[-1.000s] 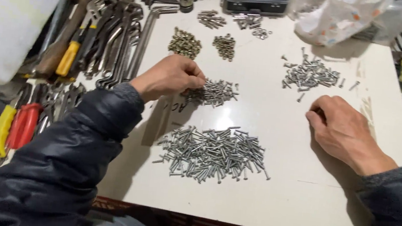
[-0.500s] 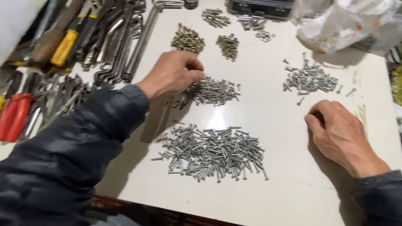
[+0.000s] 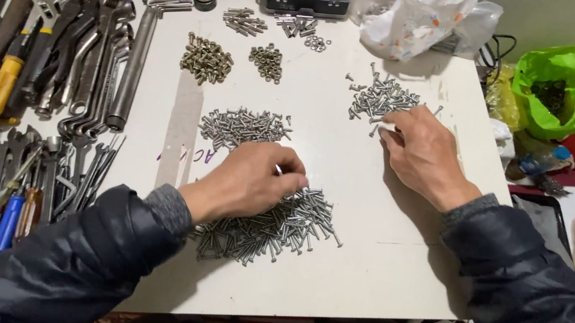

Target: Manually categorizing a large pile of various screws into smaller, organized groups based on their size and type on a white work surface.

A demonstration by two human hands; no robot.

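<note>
Shiny metal screws (image 3: 273,228) lie on a matt, seemingly painted white table (image 3: 331,287).

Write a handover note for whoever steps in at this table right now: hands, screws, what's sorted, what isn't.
Left hand: fingers curled on the top edge of the big screw pile, nearest the table's front edge.
Right hand: fingertips at the small screw pile on the right.
Done: separate heaps stand behind, the middle screw pile, brass screws, nuts.
Left: the big pile, apparently still the largest.

free: bare table (image 3: 345,153) between hands | blocked: screw piles (image 3: 273,228), wrenches (image 3: 91,62) left
</note>
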